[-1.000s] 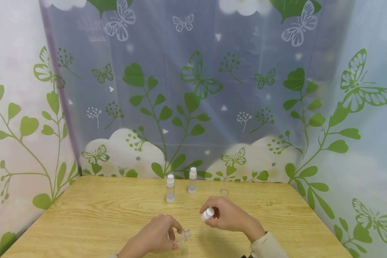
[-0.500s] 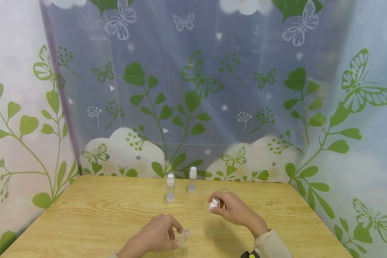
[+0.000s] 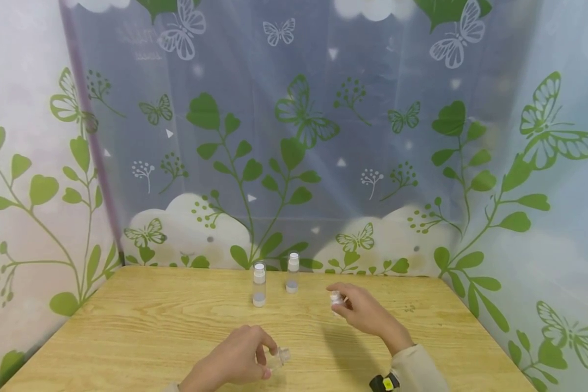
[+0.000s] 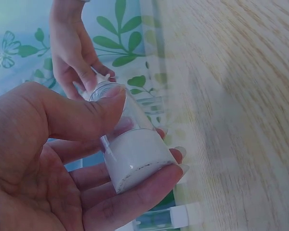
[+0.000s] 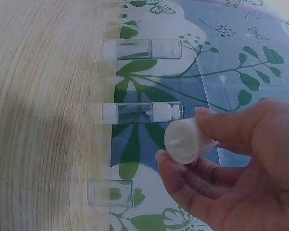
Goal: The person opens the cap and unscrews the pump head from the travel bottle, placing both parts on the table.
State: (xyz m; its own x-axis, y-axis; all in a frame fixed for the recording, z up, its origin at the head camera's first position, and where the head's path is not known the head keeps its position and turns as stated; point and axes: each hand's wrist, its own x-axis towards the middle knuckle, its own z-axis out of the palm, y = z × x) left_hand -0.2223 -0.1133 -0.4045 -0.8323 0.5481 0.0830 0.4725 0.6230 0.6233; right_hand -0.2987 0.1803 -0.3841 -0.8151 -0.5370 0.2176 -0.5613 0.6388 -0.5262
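Note:
My left hand [image 3: 235,354], low in the head view, grips a clear bottle body [image 4: 137,156] with a white base. The bottle lies tilted, its open neck [image 3: 285,355] pointing right, and the thumb presses along its side in the left wrist view. Further right and back, my right hand [image 3: 365,313] pinches a white pump top [image 5: 183,142] between thumb and fingers, above the table. Its hollow underside, with a small stem inside, faces the right wrist view. A clear cap [image 5: 111,193] stands on the table near the right hand; in the head view that hand hides it.
Two capped clear pump bottles, a nearer one [image 3: 259,286] and a farther one [image 3: 292,273], stand upright towards the back of the wooden table [image 3: 152,321]. Behind the table's far edge hangs a patterned curtain [image 3: 235,218], with more curtain at both sides.
My right hand has moved right and away from the left hand, carrying the pump top and turning it; it now covers the clear cap. The left hand and bottle have stayed still.

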